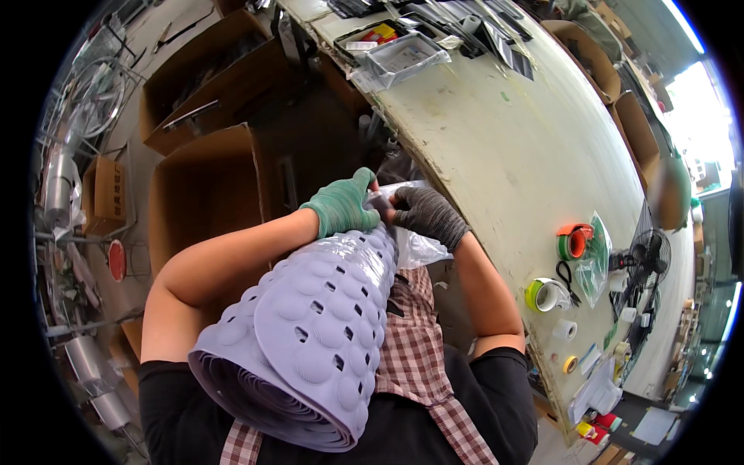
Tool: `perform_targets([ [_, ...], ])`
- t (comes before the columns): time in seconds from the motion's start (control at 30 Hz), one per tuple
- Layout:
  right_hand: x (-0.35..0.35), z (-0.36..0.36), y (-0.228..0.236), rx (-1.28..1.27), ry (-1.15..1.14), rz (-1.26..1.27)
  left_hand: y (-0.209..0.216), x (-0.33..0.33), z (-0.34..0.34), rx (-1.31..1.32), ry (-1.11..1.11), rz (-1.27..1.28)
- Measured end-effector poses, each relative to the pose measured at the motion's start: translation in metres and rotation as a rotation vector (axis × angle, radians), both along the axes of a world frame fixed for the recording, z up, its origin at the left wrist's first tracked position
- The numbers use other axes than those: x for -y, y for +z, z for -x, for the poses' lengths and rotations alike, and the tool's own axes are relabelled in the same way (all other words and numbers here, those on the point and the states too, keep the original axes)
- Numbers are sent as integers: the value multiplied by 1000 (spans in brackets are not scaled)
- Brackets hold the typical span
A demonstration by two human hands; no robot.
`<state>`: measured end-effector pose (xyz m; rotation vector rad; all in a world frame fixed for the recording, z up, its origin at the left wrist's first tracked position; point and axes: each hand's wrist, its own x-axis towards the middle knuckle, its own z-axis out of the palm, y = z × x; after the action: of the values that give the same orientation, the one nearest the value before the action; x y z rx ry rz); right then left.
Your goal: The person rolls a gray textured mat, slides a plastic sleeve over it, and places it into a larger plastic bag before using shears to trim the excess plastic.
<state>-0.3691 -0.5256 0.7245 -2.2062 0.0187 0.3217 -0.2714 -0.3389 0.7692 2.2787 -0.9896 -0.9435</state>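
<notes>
A rolled lavender bath mat with round bumps and small holes lies against my chest and apron, its coiled end toward me. Shiny clear plastic wrap covers the far part of the roll and hangs loose on the right. My left hand, in a green glove with bare fingertips, is closed on the plastic at the roll's far end. Close beside it, my right hand, in a dark grey glove, pinches the same plastic. The fingertips of both hands are partly hidden.
A long pale worktable runs along my right. On it are tape rolls, black scissors, a small fan and a clear plastic tray. Open cardboard boxes stand on the left, near a metal rack.
</notes>
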Motion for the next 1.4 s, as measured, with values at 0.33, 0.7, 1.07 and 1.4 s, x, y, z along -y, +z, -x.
perform_targets([
  [0.33, -22, 27, 23, 789, -271, 413, -20, 22, 6, 79, -21, 181],
  [0.7, -49, 63, 29, 601, -522, -105, -54, -43, -9, -729, 563, 480],
  [1.07, -29, 44, 6, 471, -481, -258, -62, -107, 79, -1228, 822, 685],
  [1.4, 21, 19, -27, -2, -163, -439, -37, -69, 62, -1134, 925, 783],
])
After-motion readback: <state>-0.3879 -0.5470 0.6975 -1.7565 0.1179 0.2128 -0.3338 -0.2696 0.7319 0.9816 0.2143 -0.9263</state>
